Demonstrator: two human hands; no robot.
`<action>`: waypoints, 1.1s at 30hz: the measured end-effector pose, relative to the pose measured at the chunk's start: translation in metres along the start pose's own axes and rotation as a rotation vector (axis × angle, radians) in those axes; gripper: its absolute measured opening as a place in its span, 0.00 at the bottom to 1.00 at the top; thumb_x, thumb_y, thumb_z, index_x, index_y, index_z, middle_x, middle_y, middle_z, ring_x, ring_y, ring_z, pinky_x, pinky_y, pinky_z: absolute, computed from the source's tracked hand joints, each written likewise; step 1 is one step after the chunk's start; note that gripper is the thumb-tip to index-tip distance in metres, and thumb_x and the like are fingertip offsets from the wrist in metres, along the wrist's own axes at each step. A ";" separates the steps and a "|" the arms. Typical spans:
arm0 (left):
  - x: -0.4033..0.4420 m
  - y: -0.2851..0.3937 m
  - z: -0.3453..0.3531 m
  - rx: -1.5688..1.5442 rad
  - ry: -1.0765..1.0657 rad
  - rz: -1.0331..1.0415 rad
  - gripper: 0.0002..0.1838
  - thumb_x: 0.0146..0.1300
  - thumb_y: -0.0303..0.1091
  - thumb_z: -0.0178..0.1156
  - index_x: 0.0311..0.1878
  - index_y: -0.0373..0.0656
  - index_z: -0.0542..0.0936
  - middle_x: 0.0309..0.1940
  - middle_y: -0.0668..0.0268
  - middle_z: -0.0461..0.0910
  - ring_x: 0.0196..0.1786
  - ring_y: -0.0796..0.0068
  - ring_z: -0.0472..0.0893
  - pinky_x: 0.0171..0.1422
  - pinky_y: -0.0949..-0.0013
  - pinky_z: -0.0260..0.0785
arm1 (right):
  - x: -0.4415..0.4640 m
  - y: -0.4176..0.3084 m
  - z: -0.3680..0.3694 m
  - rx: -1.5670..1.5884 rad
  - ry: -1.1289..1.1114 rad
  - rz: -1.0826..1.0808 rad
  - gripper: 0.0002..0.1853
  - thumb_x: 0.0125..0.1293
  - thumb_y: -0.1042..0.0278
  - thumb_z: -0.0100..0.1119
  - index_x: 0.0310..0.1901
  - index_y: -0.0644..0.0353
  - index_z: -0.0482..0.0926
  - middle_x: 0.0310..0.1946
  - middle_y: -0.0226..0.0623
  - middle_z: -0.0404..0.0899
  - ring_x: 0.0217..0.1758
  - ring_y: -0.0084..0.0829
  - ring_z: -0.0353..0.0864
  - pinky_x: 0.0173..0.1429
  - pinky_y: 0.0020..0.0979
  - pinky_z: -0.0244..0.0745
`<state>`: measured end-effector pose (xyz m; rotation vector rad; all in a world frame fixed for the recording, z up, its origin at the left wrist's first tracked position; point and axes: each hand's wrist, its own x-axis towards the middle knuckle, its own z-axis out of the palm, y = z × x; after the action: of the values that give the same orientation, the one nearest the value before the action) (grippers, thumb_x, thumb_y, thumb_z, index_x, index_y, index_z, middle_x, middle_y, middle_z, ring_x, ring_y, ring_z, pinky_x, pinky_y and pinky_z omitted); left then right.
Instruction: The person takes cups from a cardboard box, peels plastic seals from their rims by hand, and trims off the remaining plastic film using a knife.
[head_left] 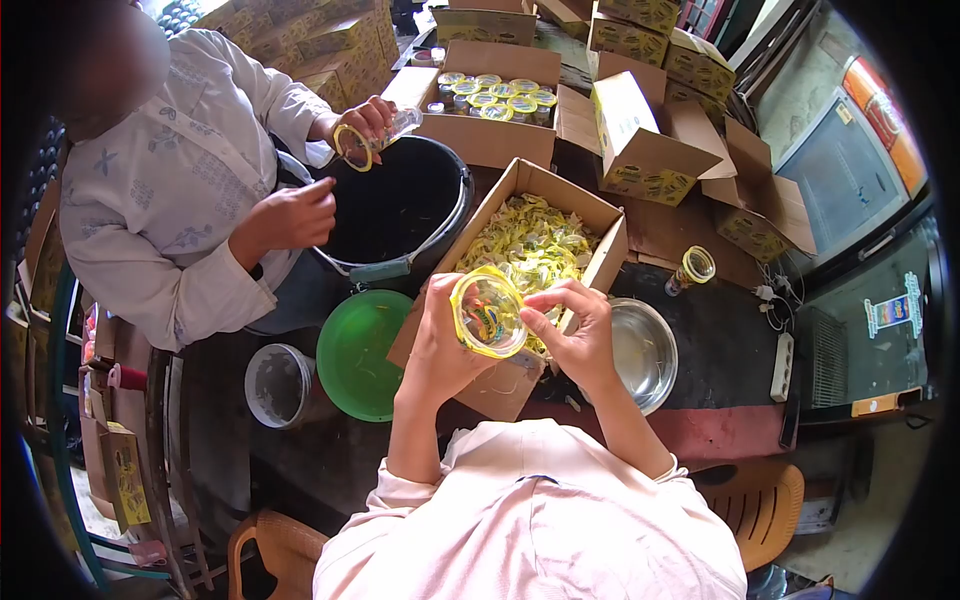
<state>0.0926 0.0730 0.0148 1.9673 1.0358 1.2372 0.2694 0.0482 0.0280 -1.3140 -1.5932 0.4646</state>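
A yellow-rimmed jar (488,310) is held up over the near end of a box (604,247) of yellow scraps (530,235), just in front of a person in a pale pink shirt (530,520). Something colorful shows through its clear middle. The left hand (440,335) grips the jar by its side, while the right hand (580,335) brings thumb and forefinger together at the rim; from here I cannot tell whether they pinch it.

Left of the box sit a green basin (355,350) and, just beside it, a pail (275,385). On the other side, a metal bowl (645,360) stands near the right forearm. Farther right, a second jar (697,263) rests on the dark table (720,340), well apart from the bowl, with a power strip (783,368) near the edge.

Across the black tub (400,195), a co-worker in a pale patterned top (190,150) holds a third jar (403,122) sideways in one hand; the other hand hangs near the tub, fingers curled, its contents, if any, hidden. Behind the scraps, a carton (485,142) holds rows of yellow-topped jars (495,98), with printed boxes (640,185) to its right.
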 end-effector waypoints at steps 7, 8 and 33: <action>0.002 0.010 0.002 -0.013 -0.046 -0.141 0.35 0.40 0.33 0.74 0.51 0.41 0.65 0.41 0.58 0.74 0.43 0.61 0.77 0.47 0.63 0.71 | -0.001 0.004 0.001 -0.138 -0.078 0.043 0.08 0.57 0.61 0.63 0.30 0.55 0.80 0.28 0.30 0.78 0.35 0.30 0.75 0.49 0.35 0.53; 0.002 0.008 0.002 -0.036 -0.052 -0.135 0.35 0.40 0.33 0.74 0.50 0.41 0.65 0.41 0.59 0.75 0.43 0.62 0.78 0.46 0.63 0.72 | -0.001 0.006 0.001 -0.131 -0.092 0.036 0.08 0.58 0.61 0.62 0.31 0.55 0.79 0.28 0.30 0.78 0.35 0.30 0.75 0.49 0.35 0.52; -0.001 -0.002 -0.005 -0.287 -0.151 -0.118 0.35 0.36 0.33 0.75 0.50 0.40 0.68 0.40 0.63 0.79 0.41 0.75 0.81 0.46 0.72 0.73 | 0.029 0.032 -0.017 0.344 0.029 0.174 0.10 0.65 0.63 0.55 0.37 0.62 0.78 0.32 0.33 0.78 0.38 0.23 0.75 0.47 0.29 0.66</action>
<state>0.0870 0.0734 0.0142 1.7249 0.8356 1.0879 0.3028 0.0804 0.0228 -1.1911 -1.3098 0.7863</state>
